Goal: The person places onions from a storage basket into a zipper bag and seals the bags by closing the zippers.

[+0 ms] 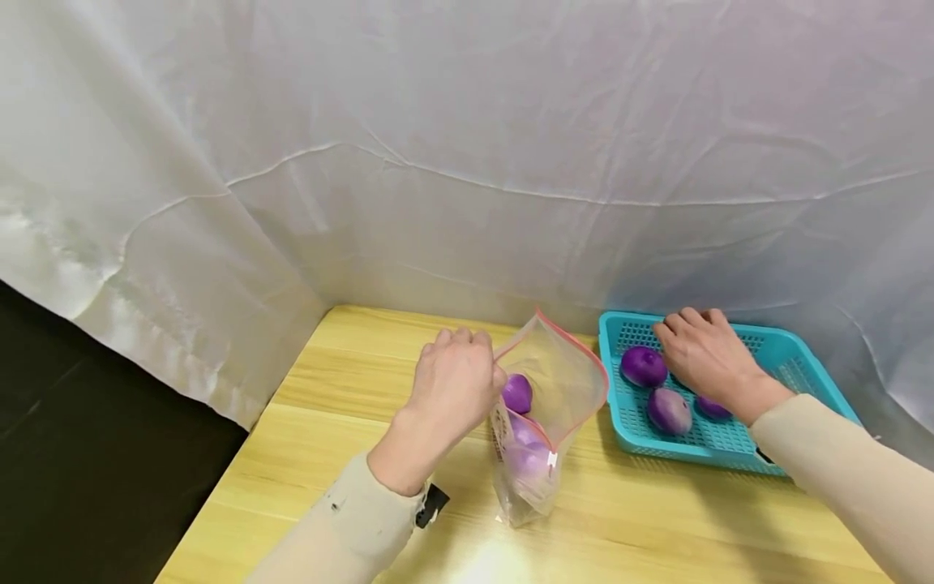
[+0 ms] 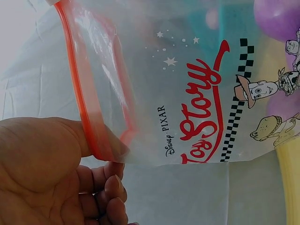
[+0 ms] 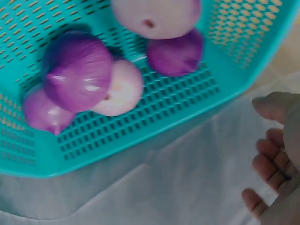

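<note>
My left hand (image 1: 454,385) pinches the rim of a clear zip bag (image 1: 558,369) with a red-orange edge; in the left wrist view its thumb and fingers grip one corner beside the printed lettering. The bag's mouth gapes, and purple onions (image 1: 517,394) are inside it. Over a turquoise basket (image 1: 613,405) hovers my right hand (image 1: 706,357), its fingers loosely bent. The right wrist view shows that hand (image 3: 283,161) holding nothing, with thumb and fingers apart. Several purple onions (image 3: 77,72) lie in the basket; the forearm and hand partly cover them in the head view.
Both containers stand on a light wooden table (image 1: 350,373), the basket to the bag's right. A pale cloth (image 1: 467,146) hangs behind the table and at its left. Dark floor (image 1: 87,454) shows beyond the left table edge.
</note>
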Demonstrator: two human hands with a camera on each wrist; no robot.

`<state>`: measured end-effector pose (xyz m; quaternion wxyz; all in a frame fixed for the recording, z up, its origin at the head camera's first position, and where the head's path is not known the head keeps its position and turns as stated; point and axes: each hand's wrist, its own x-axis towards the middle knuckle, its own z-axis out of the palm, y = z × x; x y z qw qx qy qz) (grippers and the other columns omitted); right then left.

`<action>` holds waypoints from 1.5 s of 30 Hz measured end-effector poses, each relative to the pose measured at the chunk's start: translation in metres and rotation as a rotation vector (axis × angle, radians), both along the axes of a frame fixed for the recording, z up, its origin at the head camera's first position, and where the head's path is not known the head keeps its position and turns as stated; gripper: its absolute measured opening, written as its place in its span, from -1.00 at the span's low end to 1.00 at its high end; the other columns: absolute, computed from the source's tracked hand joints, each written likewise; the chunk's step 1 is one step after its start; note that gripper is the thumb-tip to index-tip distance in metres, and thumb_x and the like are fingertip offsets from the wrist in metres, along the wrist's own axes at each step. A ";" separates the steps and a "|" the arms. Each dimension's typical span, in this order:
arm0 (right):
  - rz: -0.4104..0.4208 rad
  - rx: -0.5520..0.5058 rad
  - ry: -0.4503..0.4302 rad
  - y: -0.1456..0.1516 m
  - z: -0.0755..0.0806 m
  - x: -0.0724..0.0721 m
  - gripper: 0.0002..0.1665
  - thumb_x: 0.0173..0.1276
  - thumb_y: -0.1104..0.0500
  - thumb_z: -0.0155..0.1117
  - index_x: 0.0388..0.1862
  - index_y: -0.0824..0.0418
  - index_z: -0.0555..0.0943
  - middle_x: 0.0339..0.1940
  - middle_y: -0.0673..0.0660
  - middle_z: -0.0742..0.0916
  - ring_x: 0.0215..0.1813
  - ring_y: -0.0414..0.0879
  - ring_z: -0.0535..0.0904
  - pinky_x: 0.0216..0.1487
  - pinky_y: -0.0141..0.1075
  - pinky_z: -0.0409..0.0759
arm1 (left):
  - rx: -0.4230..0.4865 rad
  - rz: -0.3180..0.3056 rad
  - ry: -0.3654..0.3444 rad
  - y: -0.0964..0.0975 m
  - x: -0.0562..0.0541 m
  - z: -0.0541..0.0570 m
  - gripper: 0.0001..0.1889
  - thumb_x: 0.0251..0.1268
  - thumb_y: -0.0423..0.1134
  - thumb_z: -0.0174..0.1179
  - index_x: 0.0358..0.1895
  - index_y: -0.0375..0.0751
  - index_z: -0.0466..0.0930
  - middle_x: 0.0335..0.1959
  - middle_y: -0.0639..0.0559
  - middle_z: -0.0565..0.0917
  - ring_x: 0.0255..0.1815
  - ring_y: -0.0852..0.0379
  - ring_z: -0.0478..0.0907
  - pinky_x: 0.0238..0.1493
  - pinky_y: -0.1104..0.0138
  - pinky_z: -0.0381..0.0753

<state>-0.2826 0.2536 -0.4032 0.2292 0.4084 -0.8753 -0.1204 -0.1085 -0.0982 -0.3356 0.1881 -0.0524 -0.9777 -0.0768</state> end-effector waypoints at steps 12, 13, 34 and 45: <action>0.058 0.232 0.005 0.034 -0.034 -0.036 -0.37 0.33 0.13 0.48 0.35 0.25 0.57 0.25 0.27 0.66 0.25 0.23 0.54 0.07 0.13 0.55 | -0.009 0.004 -0.052 0.006 -0.001 -0.002 -0.83 0.34 -0.18 0.22 -0.39 -0.17 0.56 -0.44 -0.01 0.59 -0.36 -0.03 0.48 -0.33 0.15 0.52; 0.057 0.252 0.010 0.035 -0.035 -0.037 -0.36 0.33 0.12 0.48 0.36 0.24 0.57 0.27 0.26 0.66 0.27 0.22 0.53 0.08 0.13 0.55 | -0.011 0.002 -0.052 0.006 0.000 -0.003 -0.82 0.34 -0.18 0.22 -0.40 -0.17 0.55 -0.44 -0.01 0.59 -0.37 -0.02 0.48 -0.34 0.16 0.52; 0.053 0.382 -0.041 0.037 -0.074 -0.058 -0.26 0.32 0.43 0.40 0.47 0.10 0.52 0.43 0.24 0.59 0.44 0.25 0.47 0.31 0.28 0.50 | -0.016 -0.016 -0.070 0.009 0.002 -0.005 -0.79 0.34 -0.14 0.22 -0.43 -0.12 0.51 -0.46 0.03 0.53 -0.40 0.01 0.44 -0.40 0.20 0.48; 0.012 0.350 -0.081 0.038 -0.088 -0.058 -0.22 0.30 0.46 0.40 0.47 0.08 0.49 0.37 0.26 0.61 0.37 0.27 0.47 0.26 0.27 0.50 | -0.001 -0.032 -0.076 0.011 0.003 -0.006 -0.82 0.29 -0.17 0.22 -0.45 -0.09 0.49 -0.47 0.04 0.53 -0.40 0.02 0.44 -0.39 0.22 0.47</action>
